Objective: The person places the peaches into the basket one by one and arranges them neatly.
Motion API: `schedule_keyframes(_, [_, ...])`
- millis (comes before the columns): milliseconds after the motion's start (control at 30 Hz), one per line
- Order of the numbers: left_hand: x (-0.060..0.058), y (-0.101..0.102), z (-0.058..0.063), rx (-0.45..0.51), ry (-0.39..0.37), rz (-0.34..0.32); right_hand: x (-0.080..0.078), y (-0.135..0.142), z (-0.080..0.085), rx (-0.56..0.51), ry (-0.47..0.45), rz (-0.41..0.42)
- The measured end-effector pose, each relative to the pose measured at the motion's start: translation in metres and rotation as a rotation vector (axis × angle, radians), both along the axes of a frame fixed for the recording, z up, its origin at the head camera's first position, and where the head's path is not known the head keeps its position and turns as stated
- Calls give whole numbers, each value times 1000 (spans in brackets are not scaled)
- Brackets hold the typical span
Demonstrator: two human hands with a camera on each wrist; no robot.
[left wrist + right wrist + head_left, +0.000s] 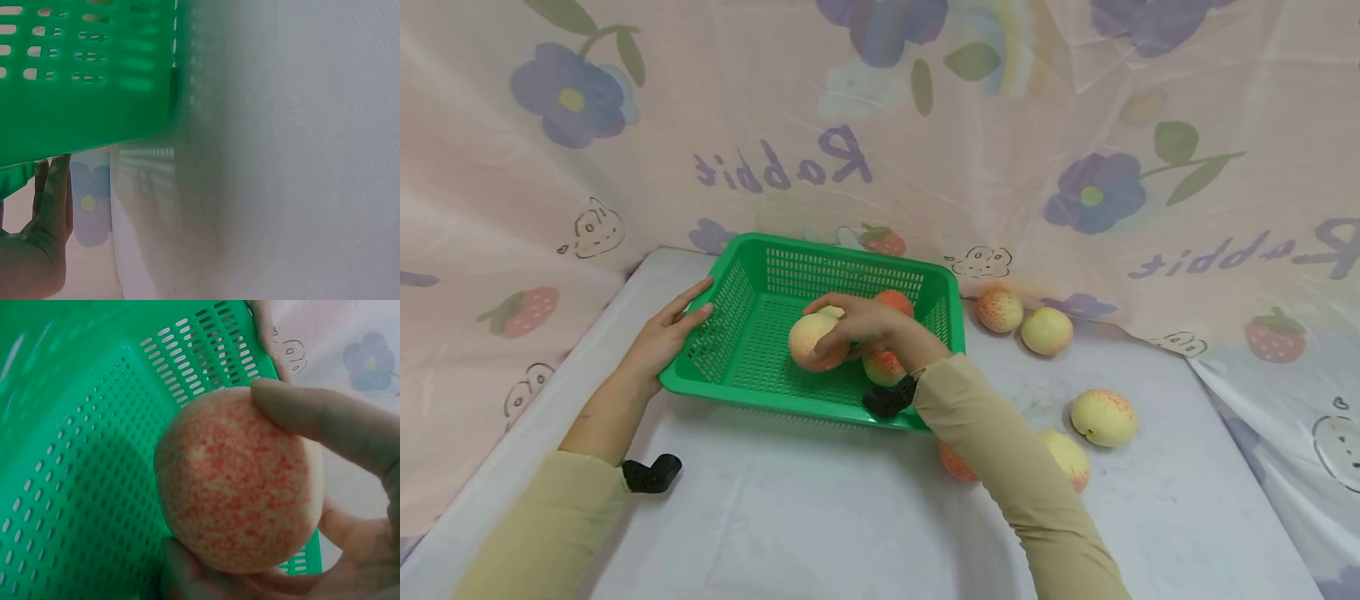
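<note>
My left hand (662, 337) holds the left rim of a green plastic basket (790, 407), fingertips at the top edge. In the left wrist view, the fingers (56, 197) reach up to the basket's outer wall (81, 119). Over the inside of the basket, my right hand (868, 323) grips a pale yellow peach (811, 342) between thumb and fingers. Red speckles cover the side of this peach (237, 481) facing the right wrist camera. Near the basket's right end lie a redder peach (895, 302) and another peach (883, 368), both partly hidden by the right hand.
Right of the basket, a speckled peach (1000, 309) and a yellow peach (1047, 331) sit by the back cloth. Nearer are another peach (1103, 417) and two partly covered by the right sleeve, one yellow (1066, 460), one red (958, 463). A patterned cloth (925, 167) hangs behind the white table (775, 508).
</note>
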State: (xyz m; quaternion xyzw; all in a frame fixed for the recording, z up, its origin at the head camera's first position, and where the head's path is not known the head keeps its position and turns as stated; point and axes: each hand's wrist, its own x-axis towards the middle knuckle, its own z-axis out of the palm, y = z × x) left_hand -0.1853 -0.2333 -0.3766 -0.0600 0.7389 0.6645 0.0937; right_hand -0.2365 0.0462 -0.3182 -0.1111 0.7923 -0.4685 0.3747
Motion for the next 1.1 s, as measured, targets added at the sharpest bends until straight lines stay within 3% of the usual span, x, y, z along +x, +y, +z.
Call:
schedule_keyframes(267, [-1,3,-1,-6,-1,-3,-3,-10,-3,21,-9,124])
schedule_keyframes(500, [-2,2,0,3,-4,2,-8,-13,-6,50,-16,183])
schedule_keyframes(767, [-1,1,-1,-7,-9,4,-11,-10,-13,114,36,408])
schedule_keyframes(867, [-1,0,-1,-15,-10,5,-12,-9,-16,109,-9,466])
schedule_keyframes(1000, [-1,0,0,-7,-9,3,-12,-9,-18,104,-98,483])
schedule_keyframes(1100, [0,-1,0,3,-8,0,-12,-10,-18,128,-86,475])
